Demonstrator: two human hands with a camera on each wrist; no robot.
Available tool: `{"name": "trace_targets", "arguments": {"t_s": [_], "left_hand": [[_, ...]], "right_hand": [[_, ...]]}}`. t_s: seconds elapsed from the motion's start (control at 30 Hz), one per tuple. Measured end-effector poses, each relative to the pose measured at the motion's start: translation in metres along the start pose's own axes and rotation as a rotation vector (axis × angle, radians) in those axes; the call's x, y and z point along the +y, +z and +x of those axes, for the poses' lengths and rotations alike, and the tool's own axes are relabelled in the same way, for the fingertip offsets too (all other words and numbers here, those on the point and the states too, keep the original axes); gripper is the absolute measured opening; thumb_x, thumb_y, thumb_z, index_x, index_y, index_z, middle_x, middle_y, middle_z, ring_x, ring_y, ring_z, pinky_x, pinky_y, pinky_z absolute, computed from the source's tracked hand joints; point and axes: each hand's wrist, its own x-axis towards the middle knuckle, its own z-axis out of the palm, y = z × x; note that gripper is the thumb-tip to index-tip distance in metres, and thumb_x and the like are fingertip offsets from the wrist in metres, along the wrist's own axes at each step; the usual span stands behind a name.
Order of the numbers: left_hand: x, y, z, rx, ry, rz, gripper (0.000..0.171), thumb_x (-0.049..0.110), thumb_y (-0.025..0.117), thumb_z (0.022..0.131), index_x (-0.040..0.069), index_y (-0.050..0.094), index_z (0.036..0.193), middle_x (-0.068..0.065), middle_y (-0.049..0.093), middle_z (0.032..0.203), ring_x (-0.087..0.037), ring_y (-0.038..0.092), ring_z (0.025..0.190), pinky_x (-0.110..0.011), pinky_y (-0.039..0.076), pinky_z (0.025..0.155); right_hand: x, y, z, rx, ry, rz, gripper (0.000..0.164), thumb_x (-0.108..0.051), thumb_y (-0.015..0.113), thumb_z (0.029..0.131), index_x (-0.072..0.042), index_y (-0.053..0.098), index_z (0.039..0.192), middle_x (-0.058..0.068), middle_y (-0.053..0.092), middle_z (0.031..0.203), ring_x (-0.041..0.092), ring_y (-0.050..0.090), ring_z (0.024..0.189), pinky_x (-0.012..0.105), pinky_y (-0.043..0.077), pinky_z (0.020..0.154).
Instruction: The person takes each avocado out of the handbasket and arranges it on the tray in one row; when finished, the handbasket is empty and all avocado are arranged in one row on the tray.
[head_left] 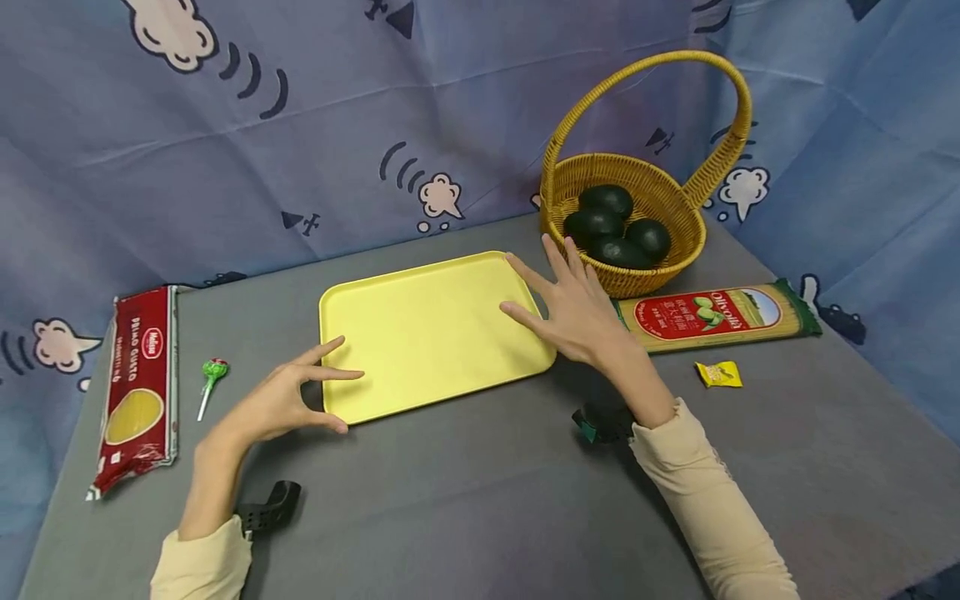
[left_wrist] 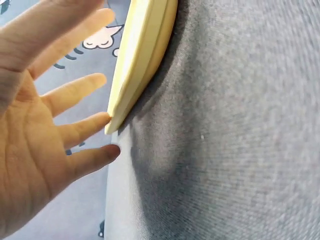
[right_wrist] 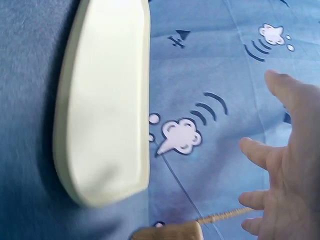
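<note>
A yellow rectangular tray (head_left: 435,333) lies on the grey table in the middle of the head view. At its left end is my left hand (head_left: 288,396), fingers spread and extended over the rim, thumb near the front left corner. My right hand (head_left: 573,312) hovers by the tray's right end with its fingers apart, holding nothing. In the left wrist view the tray's edge (left_wrist: 142,55) shows just beyond the spread left fingertips. The right wrist view has the pale tray (right_wrist: 107,105) at a distance from the right fingers (right_wrist: 257,152).
Behind the right hand stands a yellow wicker basket (head_left: 678,212) with several dark green avocados (head_left: 606,225). A spaghetti pack (head_left: 712,315) and a yellow wrapped candy (head_left: 718,374) lie to the right. On the left are a red pasta pack (head_left: 138,375) and a green lollipop (head_left: 214,371).
</note>
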Motion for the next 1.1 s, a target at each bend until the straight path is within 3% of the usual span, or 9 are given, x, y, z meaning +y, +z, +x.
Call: {"name": "trace_targets", "arguments": {"t_s": [0.13,0.27,0.53,0.7,0.77,0.83,0.93,0.97,1.1], "left_hand": [[-0.002,0.000,0.001,-0.015,0.012,0.023,0.060,0.030,0.090,0.063,0.013,0.070,0.117,-0.016,0.029,0.153,-0.044,0.022,0.139,-0.064,0.027,0.107],[-0.005,0.000,0.000,-0.027,-0.026,0.043,0.056,0.024,0.089,0.064,0.011,0.071,0.115,-0.017,0.025,0.154,-0.045,0.017,0.140,-0.066,0.021,0.108],[-0.009,-0.001,-0.001,0.006,-0.030,0.038,0.043,0.022,0.088,0.067,0.007,0.075,0.105,-0.017,0.039,0.148,-0.040,0.035,0.135,-0.053,0.040,0.103],[-0.009,0.000,0.000,0.027,-0.042,0.036,0.039,0.020,0.089,0.065,0.005,0.076,0.099,-0.015,0.052,0.136,-0.038,0.044,0.127,-0.051,0.044,0.099],[-0.009,0.000,0.000,0.032,-0.047,0.040,0.037,0.020,0.089,0.065,0.005,0.076,0.096,-0.014,0.056,0.131,-0.036,0.049,0.123,-0.049,0.046,0.096],[-0.009,0.000,0.000,0.037,-0.054,0.043,0.034,0.020,0.089,0.065,0.006,0.077,0.093,-0.013,0.058,0.126,-0.034,0.052,0.118,-0.046,0.049,0.093],[-0.009,-0.001,0.000,0.039,-0.059,0.018,0.031,0.019,0.089,0.065,0.006,0.077,0.090,-0.014,0.059,0.122,-0.030,0.060,0.109,-0.039,0.054,0.088],[-0.009,-0.001,-0.001,0.039,-0.063,0.003,0.031,0.018,0.089,0.065,0.005,0.076,0.089,-0.014,0.059,0.121,-0.029,0.062,0.105,-0.036,0.056,0.085],[-0.009,-0.001,-0.001,0.039,-0.079,-0.053,0.030,0.015,0.089,0.065,0.003,0.076,0.088,-0.017,0.059,0.119,-0.026,0.067,0.094,-0.025,0.058,0.079]], "right_hand": [[0.011,-0.015,-0.014,0.013,-0.004,0.104,0.069,-0.066,0.035,0.094,-0.034,0.019,0.153,0.008,-0.002,0.160,0.031,-0.011,0.145,0.069,0.010,0.111],[0.023,-0.027,-0.022,0.036,-0.013,0.251,0.064,-0.060,0.035,0.097,-0.033,0.018,0.153,0.005,0.001,0.160,0.030,-0.009,0.145,0.069,0.005,0.111],[0.050,-0.048,-0.029,0.181,-0.050,0.472,0.054,-0.045,0.032,0.104,-0.022,0.023,0.153,0.008,0.015,0.159,0.024,0.006,0.146,0.057,0.001,0.117],[0.073,-0.061,-0.027,0.228,0.036,0.660,0.053,-0.034,0.042,0.103,-0.028,0.023,0.152,0.001,0.016,0.159,0.022,0.011,0.146,0.050,0.007,0.119],[0.083,-0.066,-0.025,0.234,0.097,0.734,0.056,-0.032,0.047,0.102,-0.029,0.024,0.152,0.000,0.018,0.159,0.023,0.017,0.144,0.044,0.017,0.119],[0.094,-0.070,-0.023,0.221,0.156,0.779,0.057,-0.032,0.051,0.100,-0.029,0.026,0.152,0.002,0.022,0.158,0.023,0.025,0.142,0.034,0.030,0.114],[0.112,-0.075,-0.017,0.152,0.213,0.808,0.057,-0.032,0.054,0.099,-0.028,0.030,0.151,0.004,0.026,0.156,0.019,0.036,0.135,0.018,0.045,0.097],[0.118,-0.076,-0.014,0.121,0.220,0.798,0.057,-0.032,0.054,0.098,-0.028,0.031,0.150,0.004,0.027,0.156,0.018,0.039,0.131,0.014,0.047,0.090],[0.144,-0.079,-0.002,0.015,0.219,0.760,0.059,-0.030,0.056,0.097,-0.023,0.032,0.151,0.007,0.028,0.155,0.016,0.043,0.127,0.009,0.048,0.084]]}}
